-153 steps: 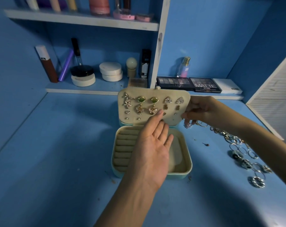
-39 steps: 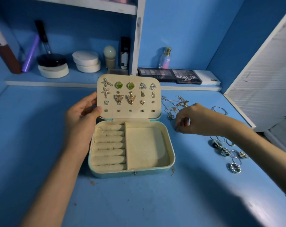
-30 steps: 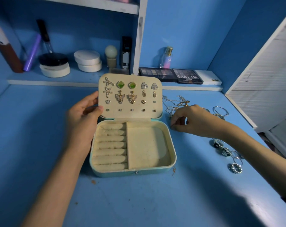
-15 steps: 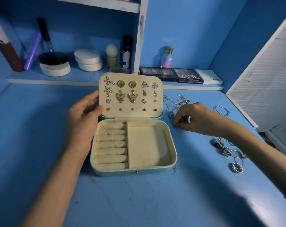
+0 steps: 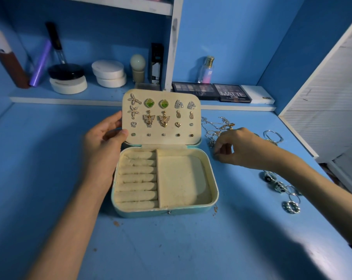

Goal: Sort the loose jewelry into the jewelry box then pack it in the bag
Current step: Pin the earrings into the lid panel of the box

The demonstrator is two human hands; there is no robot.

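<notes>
Since five seconds back: left hand (image 5: pixel 104 146) is off the box's tray and now sits at the left edge of the lid (image 5: pixel 161 131); right hand (image 5: pixel 238 147) has left the lid's right edge and dropped to the table (image 5: pixel 171 249). Over the last half second I see almost no shift.

Jewelry box (image 5: pixel 165 211) sits open, mid-table, lid upright. Earrings (image 5: pixel 149 119) are pinned in rows across the lid's inner face. Ring rolls (image 5: pixel 137 178) fill the left of the tray; the right compartment (image 5: pixel 182 178) holds nothing I can make out.

Left hand: thumb pressed on the lid's inner face at its lower left corner, fingers wrapped behind the edge, a firm clamp on the lid. Forearm runs in from lower left, wrist alongside the box's left wall.

Right hand: knuckles up, fingers curled under, thumb and fingertips drawn close at the table surface, just right of the box's back corner. Tangled chains (image 5: pixel 215 126) lie just beyond the knuckles, a small pendant (image 5: pixel 211 143) beside the fingertips. Whether anything is pinched, I cannot tell. Forearm comes in from the right edge.

Loose rings (image 5: pixel 276 184) lie under that forearm; bangles (image 5: pixel 273 136) sit behind the wrist.
</notes>
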